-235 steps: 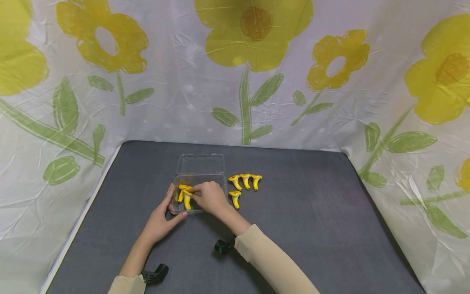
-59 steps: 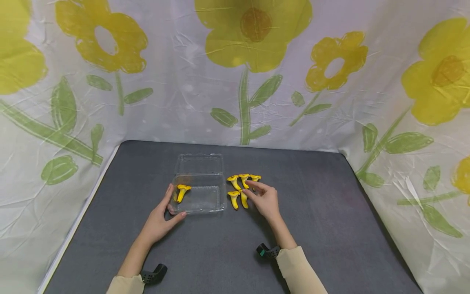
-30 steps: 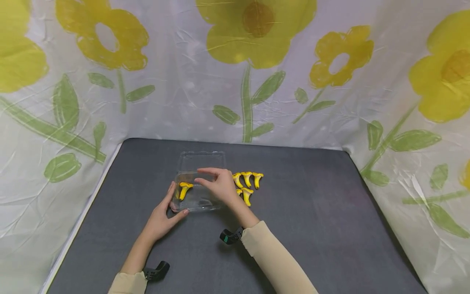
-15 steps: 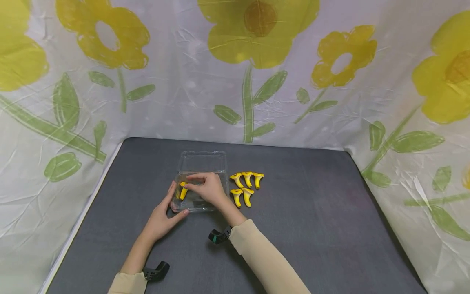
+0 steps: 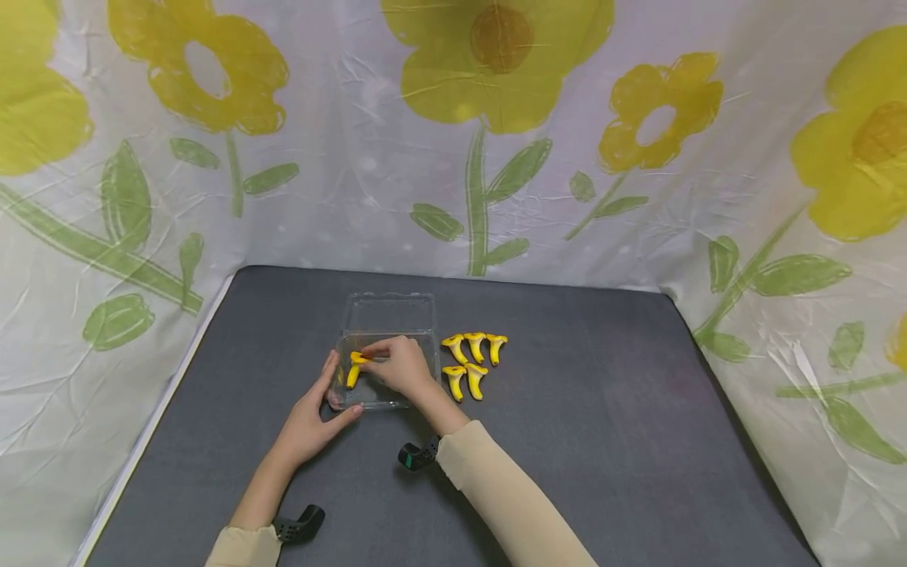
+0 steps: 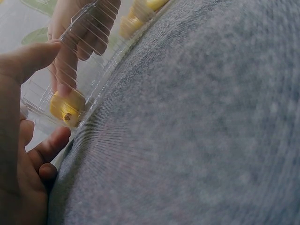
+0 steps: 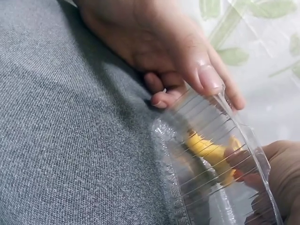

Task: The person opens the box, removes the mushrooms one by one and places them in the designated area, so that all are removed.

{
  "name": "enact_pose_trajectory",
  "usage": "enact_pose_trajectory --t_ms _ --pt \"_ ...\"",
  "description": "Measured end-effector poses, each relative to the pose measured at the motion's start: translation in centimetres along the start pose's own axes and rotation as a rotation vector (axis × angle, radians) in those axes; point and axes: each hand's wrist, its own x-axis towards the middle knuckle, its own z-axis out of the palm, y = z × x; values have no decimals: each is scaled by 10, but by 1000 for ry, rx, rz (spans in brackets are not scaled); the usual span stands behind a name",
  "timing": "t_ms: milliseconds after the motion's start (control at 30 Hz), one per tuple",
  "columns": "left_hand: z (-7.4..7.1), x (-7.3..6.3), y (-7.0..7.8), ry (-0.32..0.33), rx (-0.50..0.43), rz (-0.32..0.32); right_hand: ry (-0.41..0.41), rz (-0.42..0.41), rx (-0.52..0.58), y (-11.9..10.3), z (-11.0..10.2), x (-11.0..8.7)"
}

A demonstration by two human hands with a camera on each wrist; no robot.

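Note:
A clear plastic clamshell container [image 5: 397, 406] stands on the dark cloth with its lid [image 5: 390, 313] folded back. My left hand [image 5: 306, 429] grips its near left corner, the thumb on the rim and the other fingers along the left side. Inside lies one yellow chanterelle mushroom [image 5: 352, 376], the stem pointing toward me. Reaching over the tray from the right, my right hand [image 5: 404, 368] pinches the mushroom's cap between thumb and fingers. Through the ribbed wall in the right wrist view, the fingertips [image 7: 233, 157] meet the yellow mushroom [image 7: 206, 147].
To the right of the container, several yellow mushrooms [image 5: 475, 346] lie in two rows, close to its wall. Dark cloth [image 5: 602, 417] covers the table. A white curtain with yellow flowers [image 5: 319, 197] hangs behind and at the sides.
Earlier my right hand took one mushroom out and set it in the front row at right. It then came back left into the container and took hold of the mushroom inside. My left hand stayed put.

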Motion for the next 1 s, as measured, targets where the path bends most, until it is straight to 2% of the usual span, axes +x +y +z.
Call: enact_pose_trajectory --t_ms 567,1000 --pt "0 0 -1 8 -23 22 20 13 -87 -4 2 -1" --pt "1 -1 1 31 15 36 43 -8 -118 -3 4 -1"
